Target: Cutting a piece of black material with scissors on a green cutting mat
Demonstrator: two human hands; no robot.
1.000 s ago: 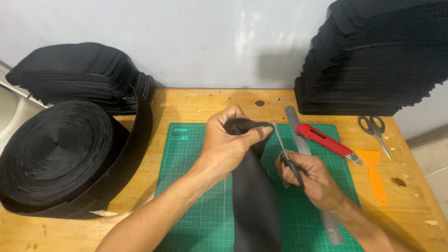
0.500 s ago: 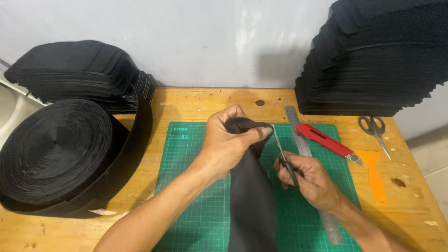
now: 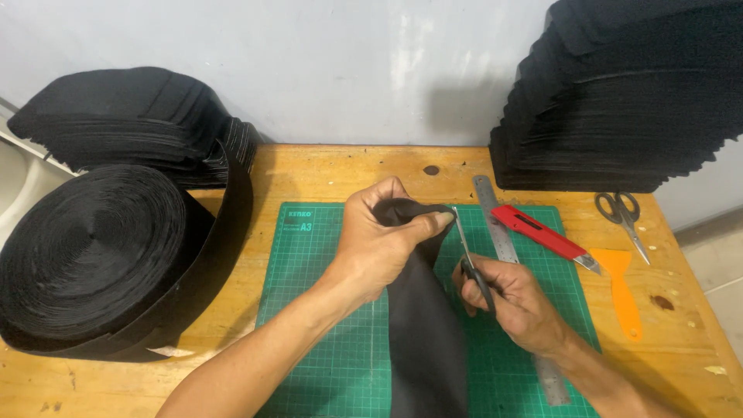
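A strip of black cloth [image 3: 422, 325] is held up over the middle of the green cutting mat [image 3: 325, 310]. Its top end is pinched tight by the left hand [image 3: 379, 244], with the thumb pressed on the cloth's folded tip. A small pair of scissors [image 3: 470, 259] is gripped by the right hand [image 3: 515, 298], just beside the cloth. The thin blades are pointed up at the pinched tip, and they are seen touching its right edge. Whether the blades are open or shut cannot be told.

A steel ruler [image 3: 503, 248] is laid on the mat under the right hand. A red knife [image 3: 546, 236] is laid next to it. An orange scraper [image 3: 621, 290] and bigger scissors [image 3: 623, 217] are left on the wooden table [image 3: 325, 166]. A big black roll [image 3: 93, 255] is kept at the left, and black stacks [image 3: 627, 101] are piled at the back right.
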